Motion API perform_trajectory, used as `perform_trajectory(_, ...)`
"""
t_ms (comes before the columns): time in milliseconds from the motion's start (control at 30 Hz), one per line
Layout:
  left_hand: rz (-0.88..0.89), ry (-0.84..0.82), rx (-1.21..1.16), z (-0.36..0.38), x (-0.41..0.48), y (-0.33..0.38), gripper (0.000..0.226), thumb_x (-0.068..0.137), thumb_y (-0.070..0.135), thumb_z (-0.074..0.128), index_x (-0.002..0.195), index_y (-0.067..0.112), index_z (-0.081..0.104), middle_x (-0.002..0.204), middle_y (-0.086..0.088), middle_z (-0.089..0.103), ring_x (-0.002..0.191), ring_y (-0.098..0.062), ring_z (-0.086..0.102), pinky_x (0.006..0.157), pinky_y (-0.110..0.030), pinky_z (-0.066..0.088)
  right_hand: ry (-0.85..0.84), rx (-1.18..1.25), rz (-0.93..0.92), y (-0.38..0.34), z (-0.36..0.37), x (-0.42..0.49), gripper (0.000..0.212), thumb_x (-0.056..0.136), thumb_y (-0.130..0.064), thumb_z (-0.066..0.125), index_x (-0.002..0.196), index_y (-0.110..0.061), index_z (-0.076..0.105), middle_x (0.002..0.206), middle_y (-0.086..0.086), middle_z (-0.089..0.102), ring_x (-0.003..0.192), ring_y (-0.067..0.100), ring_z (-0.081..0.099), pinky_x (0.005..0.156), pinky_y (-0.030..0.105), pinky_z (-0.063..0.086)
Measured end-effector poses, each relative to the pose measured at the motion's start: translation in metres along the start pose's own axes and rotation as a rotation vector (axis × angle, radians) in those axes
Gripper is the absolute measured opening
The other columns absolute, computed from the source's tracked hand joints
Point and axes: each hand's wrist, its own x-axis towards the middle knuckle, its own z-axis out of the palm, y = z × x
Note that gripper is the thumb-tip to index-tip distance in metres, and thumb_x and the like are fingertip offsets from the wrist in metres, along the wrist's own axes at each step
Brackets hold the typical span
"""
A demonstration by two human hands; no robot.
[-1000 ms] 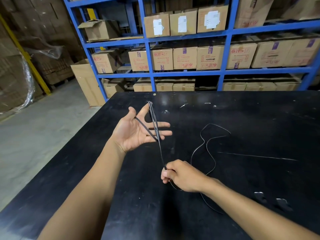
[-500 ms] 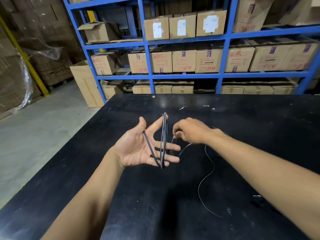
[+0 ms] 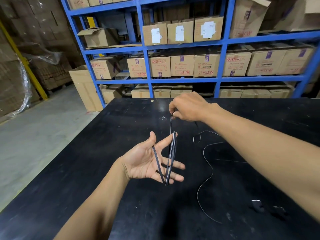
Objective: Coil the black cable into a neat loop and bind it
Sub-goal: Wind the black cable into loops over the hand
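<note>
A thin black cable [image 3: 172, 153] is wound in several long loops around my left hand [image 3: 147, 163], from the index fingertip down past the lower fingers. That hand is held palm up over the black table [image 3: 112, 144] with its fingers spread. My right hand [image 3: 188, 106] hovers beyond and above it, pinching the cable's running strand, which drops from the pinch to the index fingertip. The loose tail [image 3: 207, 177] snakes over the table to the right of my left hand and under my right forearm.
Two small dark pieces [image 3: 258, 205] lie on the table near the right front. Behind the table stands a blue shelf rack [image 3: 223, 42] full of cardboard boxes. A tall carton [image 3: 84, 87] stands on the concrete floor at the left.
My right hand has gone from low near the table's front, up past my left fingertips, to beyond them, carrying the strand. More loops sit on my left hand; the loose tail is shorter.
</note>
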Motion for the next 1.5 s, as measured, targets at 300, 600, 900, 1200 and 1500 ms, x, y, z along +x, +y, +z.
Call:
perform_trajectory(300,0.053,0.148,-0.036,-0.018,0.0,-0.004,0.068,0.085,0.076,0.023,0.148,0.05,0.024,0.147,-0.04,0.032,0.13,-0.064,0.03,0.1,-0.063,0.041,-0.004,0.05,0.042,-0.01,-0.013,-0.013,0.01,0.088,-0.027,0.067,0.081,-0.024,0.061,0.08,0.0,0.062,0.08,0.026,0.056,0.071,0.037,0.041)
perform_trajectory(600,0.125,0.297,-0.062,-0.027,0.003,0.018,0.069,0.086,0.075,0.019,0.15,0.049,0.02,0.146,-0.04,0.034,0.13,-0.066,0.032,0.097,-0.066,0.04,0.004,0.195,0.112,-0.033,-0.025,-0.027,0.009,0.091,-0.026,0.067,0.095,-0.017,0.068,0.094,0.004,0.068,0.085,0.024,0.059,0.066,0.034,0.042)
perform_trajectory(900,0.216,0.393,-0.118,-0.025,0.006,0.04,0.07,0.089,0.074,0.015,0.15,0.043,0.027,0.144,-0.036,0.042,0.129,-0.065,0.034,0.097,-0.075,0.033,-0.062,0.382,0.224,-0.06,-0.015,-0.044,0.025,0.098,-0.021,0.057,0.12,-0.011,0.064,0.112,0.012,0.069,0.095,0.03,0.063,0.079,0.039,0.05)
perform_trajectory(1200,0.335,0.47,-0.121,-0.024,0.004,0.049,0.065,0.092,0.071,0.012,0.151,0.044,0.02,0.129,-0.036,0.057,0.112,-0.053,0.06,0.086,-0.071,0.044,-0.064,0.697,0.429,-0.081,0.011,-0.065,0.015,0.092,-0.026,0.056,0.088,-0.019,0.069,0.089,0.008,0.073,0.089,0.034,0.068,0.082,0.045,0.057)
perform_trajectory(1500,0.363,0.467,-0.129,-0.025,-0.001,0.056,0.065,0.091,0.073,0.012,0.151,0.048,0.013,0.138,-0.048,0.036,0.12,-0.067,0.044,0.097,-0.072,0.036,-0.181,0.929,0.47,-0.1,0.042,-0.097,0.025,0.092,-0.018,0.047,0.078,-0.014,0.067,0.072,0.001,0.076,0.069,0.017,0.073,0.077,0.036,0.06)
